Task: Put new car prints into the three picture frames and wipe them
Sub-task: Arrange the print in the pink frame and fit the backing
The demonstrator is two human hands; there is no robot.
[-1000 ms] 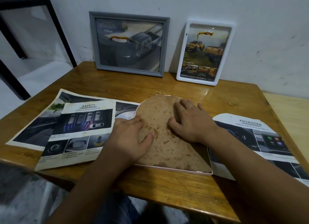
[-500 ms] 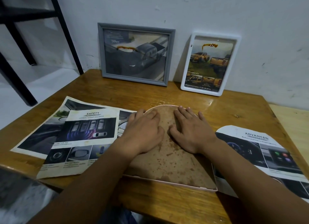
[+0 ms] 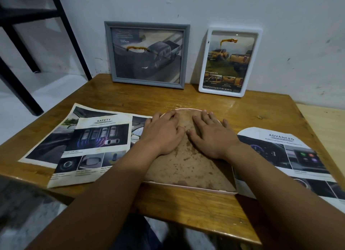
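An arched pink frame lies face down in the middle of the wooden table, its stained brown backing board up. My left hand and my right hand rest flat side by side on the board's upper part, fingers spread, holding nothing. A grey frame with a dark pickup print and a white frame with orange trucks lean on the wall; both show brownish smears on the glass. A "SAFETY" print lies left, an arched "ADVANCED" print right.
A larger car-interior print lies under the SAFETY sheet. A black metal rack stands at the far left beyond the table. A lighter wooden surface adjoins the table on the right. The white wall runs right behind the frames.
My left hand slid from the board's left edge up and inward beside my right hand. The camera tilted up slightly. The frame stayed put.
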